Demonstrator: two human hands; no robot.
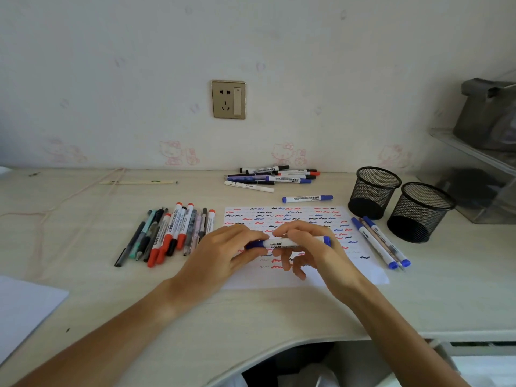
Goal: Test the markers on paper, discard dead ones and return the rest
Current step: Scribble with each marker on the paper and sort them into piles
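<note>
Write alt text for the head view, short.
Two hands, left hand and right hand, hold a blue-capped whiteboard marker level over a scribble-covered paper sheet. Sorted pens lie left; two mesh pen cups stand right on the desk.

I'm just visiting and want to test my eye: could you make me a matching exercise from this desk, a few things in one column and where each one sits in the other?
Things:
1. blue marker
2. mesh cups
3. wall socket
4. red-capped marker group

Places:
A. left of the paper
B. above the desk, on the wall
C. right of the paper
D. held in both hands, left hand and right hand, over the paper

Pairs: 1-D, 2-C, 3-B, 4-A
</note>
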